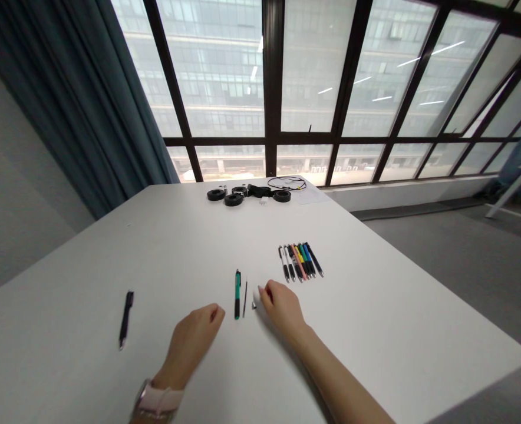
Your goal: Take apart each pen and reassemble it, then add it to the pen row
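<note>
A green-and-black plastic pen barrel lies on the white table with its thin dark ink refill out and just to its right, so the pen looks taken apart and, as I judge it, not yet put back together. Right of the refill sits a small silvery pen piece, and the right hand has its fingertips curled at that piece, touching or about to pinch it; I cannot tell which. The left hand, loosely curled and holding nothing, rests just left of the barrel. Further right of the barrel lies a row of assembled coloured pens; far left of it, a lone black pen
</note>
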A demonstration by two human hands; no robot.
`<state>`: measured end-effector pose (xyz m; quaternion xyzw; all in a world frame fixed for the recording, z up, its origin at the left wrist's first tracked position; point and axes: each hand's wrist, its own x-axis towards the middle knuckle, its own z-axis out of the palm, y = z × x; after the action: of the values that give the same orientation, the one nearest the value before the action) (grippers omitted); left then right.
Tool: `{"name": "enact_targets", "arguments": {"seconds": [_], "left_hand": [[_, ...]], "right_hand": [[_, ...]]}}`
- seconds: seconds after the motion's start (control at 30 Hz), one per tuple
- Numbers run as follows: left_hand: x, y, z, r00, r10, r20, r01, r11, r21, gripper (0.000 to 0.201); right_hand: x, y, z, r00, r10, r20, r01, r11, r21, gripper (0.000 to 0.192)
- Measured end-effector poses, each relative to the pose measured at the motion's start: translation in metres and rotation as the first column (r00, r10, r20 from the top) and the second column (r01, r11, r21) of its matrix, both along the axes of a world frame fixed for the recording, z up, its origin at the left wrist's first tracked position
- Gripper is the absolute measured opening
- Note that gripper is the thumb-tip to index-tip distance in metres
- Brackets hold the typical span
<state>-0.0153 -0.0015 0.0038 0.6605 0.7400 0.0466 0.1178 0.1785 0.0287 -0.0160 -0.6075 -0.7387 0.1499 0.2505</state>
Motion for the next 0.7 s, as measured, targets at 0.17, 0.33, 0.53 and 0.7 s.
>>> {"name": "enact_targets", "arguments": {"seconds": [0.17, 0.33, 0.53, 0.7], "left_hand": [[0.005, 0.000, -0.007, 1.000, -0.017, -0.009, 0.018, 0.999, 0.037, 0.037], [0.014, 0.001, -0.010, 1.000, -0.025, 0.004, 0.024, 0.996, 0.090, 0.027], [0.024, 0.007, -0.014, 0.998, -0.037, -0.053, 0.044, 0.988, 0.147, 0.025], [0.024, 0.011, -0.018, 0.988, -0.083, -0.130, 0.102, 0.985, 0.140, 0.025]], "right_hand": [[0.000, 0.000, 0.001, 0.999, 0.000, -0.054, -0.001, 1.000, -0.012, 0.020], [0.000, 0.000, 0.000, 0.997, 0.003, -0.071, -0.004, 1.000, -0.013, 0.022], [-0.002, -0.002, 0.001, 0.995, 0.048, -0.090, -0.049, 0.999, -0.007, 0.029], [-0.002, -0.004, 0.000, 0.993, 0.074, -0.095, -0.074, 0.997, 0.002, 0.031]]}}
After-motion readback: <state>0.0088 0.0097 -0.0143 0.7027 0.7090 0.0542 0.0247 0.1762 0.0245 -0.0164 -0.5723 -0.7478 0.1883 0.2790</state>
